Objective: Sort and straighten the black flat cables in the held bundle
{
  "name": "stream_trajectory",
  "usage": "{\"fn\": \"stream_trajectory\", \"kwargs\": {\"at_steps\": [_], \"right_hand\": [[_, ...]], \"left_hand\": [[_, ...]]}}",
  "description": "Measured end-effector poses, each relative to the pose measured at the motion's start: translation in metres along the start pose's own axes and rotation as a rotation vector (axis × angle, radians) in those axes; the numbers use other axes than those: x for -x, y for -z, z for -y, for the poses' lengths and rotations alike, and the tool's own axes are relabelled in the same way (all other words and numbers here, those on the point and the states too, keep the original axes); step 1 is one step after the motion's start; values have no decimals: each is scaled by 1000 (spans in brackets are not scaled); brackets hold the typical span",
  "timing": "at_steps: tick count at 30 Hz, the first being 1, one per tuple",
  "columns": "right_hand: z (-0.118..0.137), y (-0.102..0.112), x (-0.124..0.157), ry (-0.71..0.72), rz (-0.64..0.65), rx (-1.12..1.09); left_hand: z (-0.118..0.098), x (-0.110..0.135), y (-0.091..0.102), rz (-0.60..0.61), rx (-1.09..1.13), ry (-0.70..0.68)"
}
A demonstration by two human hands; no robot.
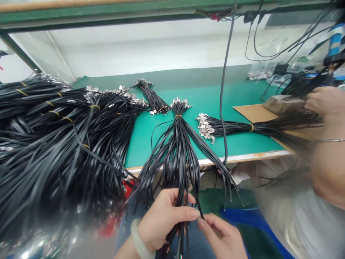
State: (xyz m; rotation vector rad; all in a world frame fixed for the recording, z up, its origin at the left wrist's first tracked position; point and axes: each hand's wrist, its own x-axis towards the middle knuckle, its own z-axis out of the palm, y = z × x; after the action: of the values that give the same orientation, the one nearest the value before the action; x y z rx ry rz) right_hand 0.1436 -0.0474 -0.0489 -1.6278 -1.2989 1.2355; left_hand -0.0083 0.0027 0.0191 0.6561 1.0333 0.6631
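A bundle of flat black cables [179, 140] with metal connectors at its far end lies over the table's front edge, tied by a yellow band. Its loose strands fan out toward me. My left hand [168, 216], with a pale bangle at the wrist, is closed around several hanging strands. Close beside it, my right hand [219, 233] pinches one black cable [199, 207] between thumb and finger. The two hands almost touch at the fingertips. Part of the strands below my left hand is hidden.
A large heap of banded cable bundles [81, 144] covers the left side. A short bundle [151, 95] lies behind. To the right are another banded bundle [234, 126], cardboard [252, 112], a hanging cord [223, 90] and another person's hand [325, 102] near a blue-handled tool [335, 43].
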Motion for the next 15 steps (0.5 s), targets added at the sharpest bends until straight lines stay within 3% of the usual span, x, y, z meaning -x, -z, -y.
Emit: {"fn": "stream_trajectory", "kwargs": {"at_steps": [7, 15], "right_hand": [[2, -16, -18, 156, 20, 126], [-14, 5, -9, 156, -56, 270]], "left_hand": [[0, 1, 0, 156, 71, 24], [3, -4, -1, 139, 88, 30]]}}
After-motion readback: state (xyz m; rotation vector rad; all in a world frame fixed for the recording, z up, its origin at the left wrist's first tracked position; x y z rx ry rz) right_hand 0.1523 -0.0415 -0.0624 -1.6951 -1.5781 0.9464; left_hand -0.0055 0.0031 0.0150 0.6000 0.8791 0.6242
